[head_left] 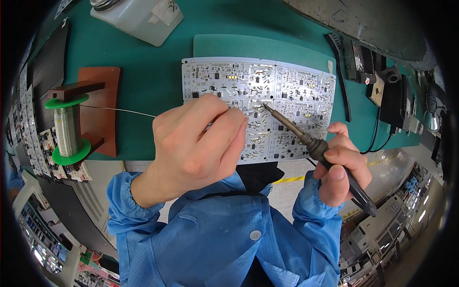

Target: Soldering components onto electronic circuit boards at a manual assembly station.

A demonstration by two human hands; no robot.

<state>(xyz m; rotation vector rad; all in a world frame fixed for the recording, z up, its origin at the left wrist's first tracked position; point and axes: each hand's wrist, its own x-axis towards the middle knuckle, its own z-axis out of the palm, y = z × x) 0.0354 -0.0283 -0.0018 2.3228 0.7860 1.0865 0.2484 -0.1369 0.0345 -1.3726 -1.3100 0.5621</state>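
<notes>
A white circuit board panel (301, 91), full of small parts, lies on the green mat. My right hand (344, 165) is closed round the dark handle of a soldering iron (289, 125). The iron's tip meets the board, or hovers just over it, near the panel's middle. Over the panel's left part, my left hand (198, 138) is closed with its fingers pinched together. Solder wire (124, 111) runs into it from a spool (68, 129) with green flanges at the left. The wire's end is hidden behind my fingers.
The spool sits on a brown stand (100, 76). A white bottle (138, 21) with a metal top is at the back left. At the right are a black brush (340, 71), a soldering iron holder (389, 76) and dark cables. A grey metal edge (363, 21) overhangs the back right.
</notes>
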